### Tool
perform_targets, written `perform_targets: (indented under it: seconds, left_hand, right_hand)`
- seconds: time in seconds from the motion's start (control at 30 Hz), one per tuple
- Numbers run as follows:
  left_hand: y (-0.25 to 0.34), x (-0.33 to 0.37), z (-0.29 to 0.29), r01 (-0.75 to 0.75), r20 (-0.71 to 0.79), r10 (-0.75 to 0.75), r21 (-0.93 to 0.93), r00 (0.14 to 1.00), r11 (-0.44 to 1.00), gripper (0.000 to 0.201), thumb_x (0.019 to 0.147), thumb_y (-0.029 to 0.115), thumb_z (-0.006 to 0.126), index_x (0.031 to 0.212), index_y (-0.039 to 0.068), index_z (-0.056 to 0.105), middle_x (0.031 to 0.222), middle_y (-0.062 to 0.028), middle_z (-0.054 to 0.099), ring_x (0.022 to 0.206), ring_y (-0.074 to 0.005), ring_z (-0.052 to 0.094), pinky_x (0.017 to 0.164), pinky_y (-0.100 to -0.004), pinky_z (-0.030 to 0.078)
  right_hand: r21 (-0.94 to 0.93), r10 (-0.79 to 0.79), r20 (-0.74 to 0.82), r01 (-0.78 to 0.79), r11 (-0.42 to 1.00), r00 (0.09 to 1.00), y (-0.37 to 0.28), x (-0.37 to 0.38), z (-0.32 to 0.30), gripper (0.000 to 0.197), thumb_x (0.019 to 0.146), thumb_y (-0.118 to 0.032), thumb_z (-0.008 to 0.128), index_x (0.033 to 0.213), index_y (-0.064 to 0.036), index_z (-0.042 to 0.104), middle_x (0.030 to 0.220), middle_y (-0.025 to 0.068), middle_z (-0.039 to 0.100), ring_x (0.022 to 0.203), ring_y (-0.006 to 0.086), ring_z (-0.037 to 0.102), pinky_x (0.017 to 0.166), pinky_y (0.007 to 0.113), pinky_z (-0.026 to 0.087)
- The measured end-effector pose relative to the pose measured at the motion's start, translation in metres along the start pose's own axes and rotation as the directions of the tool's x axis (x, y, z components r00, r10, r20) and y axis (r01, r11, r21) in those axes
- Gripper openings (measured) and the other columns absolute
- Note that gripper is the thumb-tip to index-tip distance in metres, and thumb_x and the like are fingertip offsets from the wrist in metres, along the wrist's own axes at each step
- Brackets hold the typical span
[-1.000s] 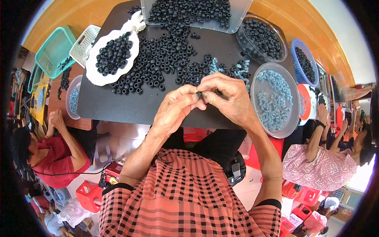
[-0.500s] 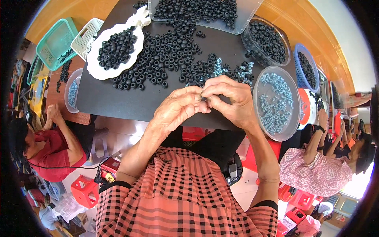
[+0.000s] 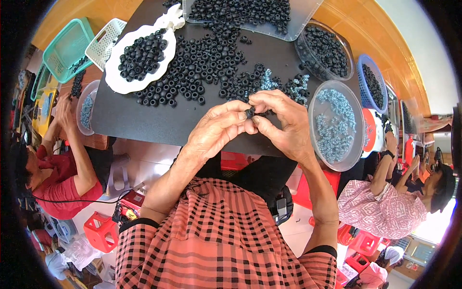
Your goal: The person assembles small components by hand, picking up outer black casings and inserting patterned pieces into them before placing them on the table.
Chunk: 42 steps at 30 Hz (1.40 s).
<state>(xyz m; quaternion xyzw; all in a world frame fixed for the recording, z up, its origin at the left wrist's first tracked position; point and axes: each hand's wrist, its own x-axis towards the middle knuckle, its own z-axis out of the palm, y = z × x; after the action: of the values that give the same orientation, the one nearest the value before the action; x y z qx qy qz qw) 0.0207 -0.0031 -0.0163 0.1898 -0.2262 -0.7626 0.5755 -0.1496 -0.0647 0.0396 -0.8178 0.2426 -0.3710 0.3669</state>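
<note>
A small black part (image 3: 250, 112), round and knobby, sits between my fingertips above the table's near edge. My left hand (image 3: 216, 127) pinches it with thumb and fingers. On its other side, the index finger and thumb of my right hand (image 3: 284, 120) close round it. Just beyond my hands lies a heap of black ring-shaped parts with holes (image 3: 197, 67). Light-blue coil-like pieces (image 3: 267, 81) are mixed in at its right end. More of these coils (image 3: 334, 127) fill a clear round tub (image 3: 360, 139) beside my right hand.
Black parts also fill a white scalloped plate (image 3: 113, 79), a tipped clear bin (image 3: 308, 14), a round clear container (image 3: 345, 43) and a blue basket (image 3: 363, 58). People sit at the left (image 3: 67, 188) and right (image 3: 380, 207). A red stool (image 3: 98, 231) stands lower left.
My right fingers have opened slightly around the pinch, and the black part now shows between my fingertips. The person at the left has reached farther up over their table.
</note>
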Motion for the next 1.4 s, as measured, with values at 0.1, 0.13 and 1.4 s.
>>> perform_targets:
  seconds: [0.1,0.13,1.4]
  left_hand:
    - [0.000,0.002,0.001,-0.007,0.016,0.007,0.038,1.000,0.999,0.021,0.093,0.007,0.051,0.109,-0.005,0.054,0.094,-0.0110,0.060,0.088,-0.0190,0.061,0.088,-0.0306,0.048]
    - [0.000,0.002,0.001,-0.006,0.017,0.006,0.037,1.000,0.999,0.021,0.093,0.007,0.051,0.109,-0.005,0.054,0.094,-0.0110,0.060,0.088,-0.0190,0.061,0.088,-0.0306,0.048]
    - [-0.012,0.001,0.008,-0.108,-0.142,0.178,0.399,0.974,0.910,0.016,0.095,0.012,0.051,0.103,0.001,0.059,0.083,-0.0030,0.065,0.080,-0.0071,0.057,0.076,-0.0208,0.042]
  right_hand:
    - [0.009,0.022,-0.009,-0.022,1.000,1.000,0.001,0.000,0.000,0.035,0.071,0.005,0.066,0.105,-0.0011,0.063,0.095,0.0107,0.065,0.078,0.0181,0.065,0.072,0.029,0.053]
    - [0.008,0.023,-0.010,-0.023,1.000,1.000,0.002,0.000,0.000,0.035,0.071,0.005,0.066,0.105,-0.0011,0.063,0.095,0.0107,0.065,0.078,0.0181,0.065,0.072,0.029,0.053]
    - [0.400,0.352,-0.032,-0.311,0.862,0.935,0.001,-0.011,0.007,0.009,0.083,0.005,0.060,0.091,0.0023,0.063,0.086,0.0073,0.067,0.073,0.0105,0.063,0.069,0.024,0.051]
